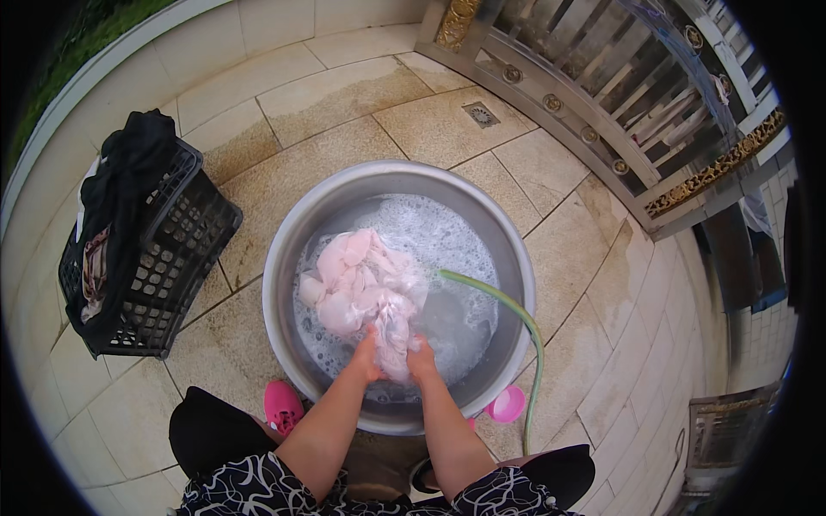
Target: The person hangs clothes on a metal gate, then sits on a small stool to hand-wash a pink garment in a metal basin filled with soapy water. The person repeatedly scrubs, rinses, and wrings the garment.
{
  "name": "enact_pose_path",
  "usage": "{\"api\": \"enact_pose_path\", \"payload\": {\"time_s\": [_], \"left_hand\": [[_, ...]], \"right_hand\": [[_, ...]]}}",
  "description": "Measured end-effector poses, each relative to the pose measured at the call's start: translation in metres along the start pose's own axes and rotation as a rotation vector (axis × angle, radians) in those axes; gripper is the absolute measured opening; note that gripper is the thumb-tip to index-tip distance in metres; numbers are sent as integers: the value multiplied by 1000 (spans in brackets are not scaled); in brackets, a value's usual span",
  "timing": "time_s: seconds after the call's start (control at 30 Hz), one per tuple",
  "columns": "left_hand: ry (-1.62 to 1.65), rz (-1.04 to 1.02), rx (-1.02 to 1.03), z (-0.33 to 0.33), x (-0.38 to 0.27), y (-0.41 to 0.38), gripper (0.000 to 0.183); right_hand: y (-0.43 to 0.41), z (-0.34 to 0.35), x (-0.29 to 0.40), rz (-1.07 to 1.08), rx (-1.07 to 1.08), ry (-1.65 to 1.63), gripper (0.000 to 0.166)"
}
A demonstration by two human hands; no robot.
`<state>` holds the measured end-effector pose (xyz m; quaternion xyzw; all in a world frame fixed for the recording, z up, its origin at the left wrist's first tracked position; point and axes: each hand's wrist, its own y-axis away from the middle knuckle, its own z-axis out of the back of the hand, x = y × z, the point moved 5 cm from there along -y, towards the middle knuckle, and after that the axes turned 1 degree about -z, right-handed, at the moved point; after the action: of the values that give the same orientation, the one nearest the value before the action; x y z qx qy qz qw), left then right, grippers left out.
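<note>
A large round metal basin (284,213) holds soapy, cloudy water with foam. In it, pale pink wet fabric (352,277) is bunched up, partly in the water. My left hand (369,356) grips the near end of the fabric from its left side. On the right side of the same bunch, my right hand (419,356) holds it, the fingers partly hidden by cloth and foam. A green hose (516,308) lies over the basin's right rim, its end above the water beside the fabric.
A black plastic basket (177,258) with dark clothes (122,187) over it stands at the left by a tiled wall. A pink cup-like container (506,404) is at the basin's lower right. Beyond are a floor drain (481,115) and a metal gate (548,97).
</note>
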<state>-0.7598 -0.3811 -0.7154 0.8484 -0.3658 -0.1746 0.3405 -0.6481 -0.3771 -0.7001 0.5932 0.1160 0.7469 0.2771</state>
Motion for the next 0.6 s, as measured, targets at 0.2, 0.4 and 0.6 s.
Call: {"api": "enact_pose_path", "payload": {"time_s": [0.2, 0.4, 0.6], "left_hand": [[22, -112, -29, 3, -9, -9, 39], [23, -196, -197, -12, 11, -14, 28], [-251, -277, -284, -23, 5, 5, 30]], "right_hand": [[71, -42, 75, 246, 47, 327, 34], [18, 1, 70, -59, -185, 341, 40], [13, 10, 28, 51, 73, 427, 35]]}}
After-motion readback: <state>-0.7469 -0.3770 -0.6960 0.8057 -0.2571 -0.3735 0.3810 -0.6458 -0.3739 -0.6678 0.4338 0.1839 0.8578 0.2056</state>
